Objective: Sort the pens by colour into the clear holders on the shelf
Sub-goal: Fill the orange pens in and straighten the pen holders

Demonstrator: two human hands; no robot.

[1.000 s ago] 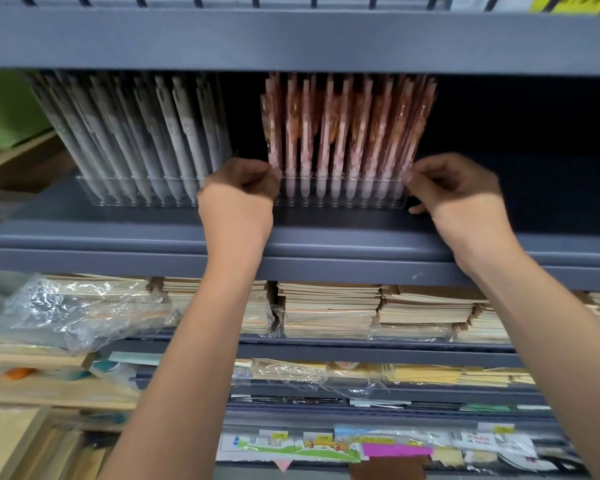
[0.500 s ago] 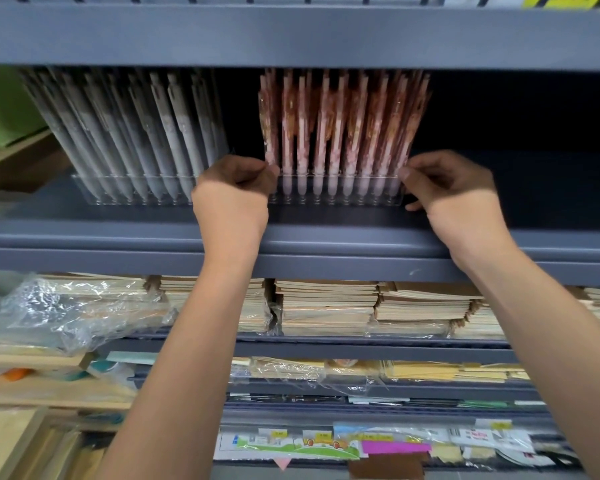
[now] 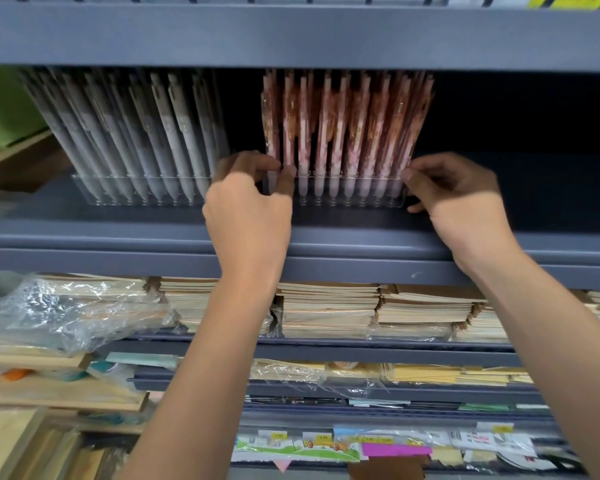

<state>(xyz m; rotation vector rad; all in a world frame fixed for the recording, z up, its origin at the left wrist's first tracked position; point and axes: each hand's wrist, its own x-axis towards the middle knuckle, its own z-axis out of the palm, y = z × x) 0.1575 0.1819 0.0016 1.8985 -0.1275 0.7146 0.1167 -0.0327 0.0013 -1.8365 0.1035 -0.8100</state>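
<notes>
Holds the pink-pen holder (image 3: 354,196) by both ends, there on the grey shelf (image 3: 361,233). Pinches its left end with the left hand (image 3: 250,209), with the thumb laid across the front wall over the first pen tip and the other fingers curled above the rim. Grasps its right end with the right hand (image 3: 465,199), with the forefinger tip on the rim, the thumb low at the bottom corner and the fingers curled. Carries the pink pens (image 3: 343,126) upright in a tight row inside, tips down behind the clear wall. Differs from half a second back mainly at the left end, with the thumb now stretched along the front wall instead of tucked at the corner under a tighter fist. Shows no change in the right-hand grasp, nor any clear shift of the holder itself. Leaves the grey pens (image 3: 125,133) leaning in the grey-pen holder (image 3: 136,194) just left of the pink-pen holder, apart from it. Has stacked notebooks (image 3: 326,306) one level below it.
</notes>
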